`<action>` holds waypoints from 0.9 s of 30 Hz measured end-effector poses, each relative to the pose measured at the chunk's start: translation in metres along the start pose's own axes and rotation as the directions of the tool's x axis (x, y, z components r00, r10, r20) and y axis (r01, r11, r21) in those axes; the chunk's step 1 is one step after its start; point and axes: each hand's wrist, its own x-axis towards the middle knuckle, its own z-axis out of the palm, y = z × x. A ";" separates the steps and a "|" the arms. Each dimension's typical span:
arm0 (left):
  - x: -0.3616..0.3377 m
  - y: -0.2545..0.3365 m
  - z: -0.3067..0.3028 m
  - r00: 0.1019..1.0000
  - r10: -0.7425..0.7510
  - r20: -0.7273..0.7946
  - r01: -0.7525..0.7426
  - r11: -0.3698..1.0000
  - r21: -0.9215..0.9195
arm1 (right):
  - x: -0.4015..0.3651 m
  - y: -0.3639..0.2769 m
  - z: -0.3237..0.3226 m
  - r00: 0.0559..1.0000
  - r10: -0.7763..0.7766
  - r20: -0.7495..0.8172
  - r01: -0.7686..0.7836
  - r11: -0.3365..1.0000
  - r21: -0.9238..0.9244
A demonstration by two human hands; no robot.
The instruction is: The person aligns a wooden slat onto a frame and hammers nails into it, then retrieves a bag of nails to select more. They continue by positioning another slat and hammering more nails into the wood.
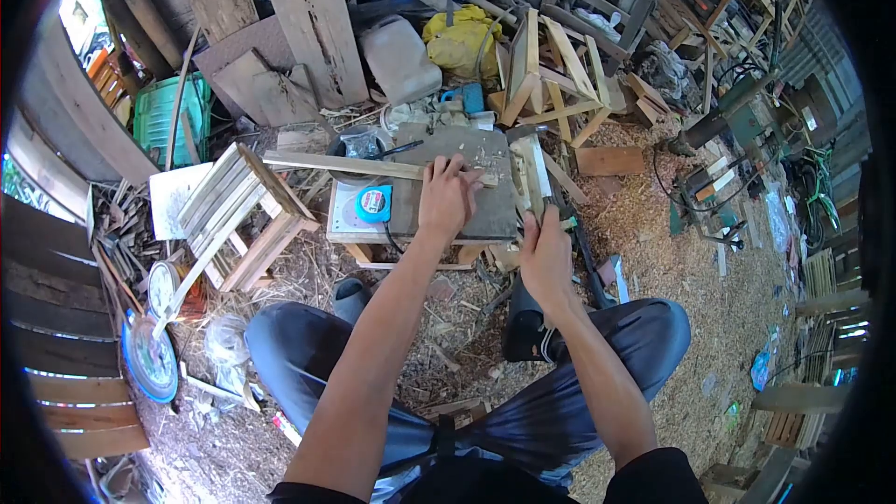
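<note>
My left hand [446, 194] lies over the right part of a long thin wooden strip [345, 164], holding it against a low grey work board [401, 224]. The strip sticks out past the board's left edge. My right hand [547, 247] is closed around the handle of a tool with a broad pale blade [533, 168], which points away from me just right of the board. A blue tape measure [373, 204] sits left of my left hand. Behind the strip are a clear plastic bag [362, 144] and a dark pen-like item [401, 148].
A small slatted wooden stool [245, 215] stands to the left. Wooden frames [555, 75], a yellow bag [459, 41] and a grey jerrycan [400, 60] are at the back. A green machine [719, 121] stands at the right. Wood shavings [644, 224] cover the floor.
</note>
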 end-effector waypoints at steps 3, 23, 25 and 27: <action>0.003 0.004 -0.004 0.999 -0.024 0.037 0.024 1.000 0.003 | 0.000 0.015 0.009 0.997 -0.002 0.072 0.009 0.996 -0.092; 0.002 0.007 -0.008 0.999 0.046 0.027 -0.045 0.998 -0.033 | 0.005 0.026 -0.013 0.964 0.164 0.208 -0.174 0.984 0.029; 0.000 0.006 -0.008 0.998 0.055 0.030 -0.054 0.998 -0.031 | 0.001 0.033 -0.010 0.990 0.068 0.127 -0.071 0.997 0.019; -0.001 0.005 -0.008 0.997 0.066 0.033 -0.065 0.998 -0.026 | -0.004 0.028 -0.012 0.998 -0.032 0.046 0.032 0.999 0.004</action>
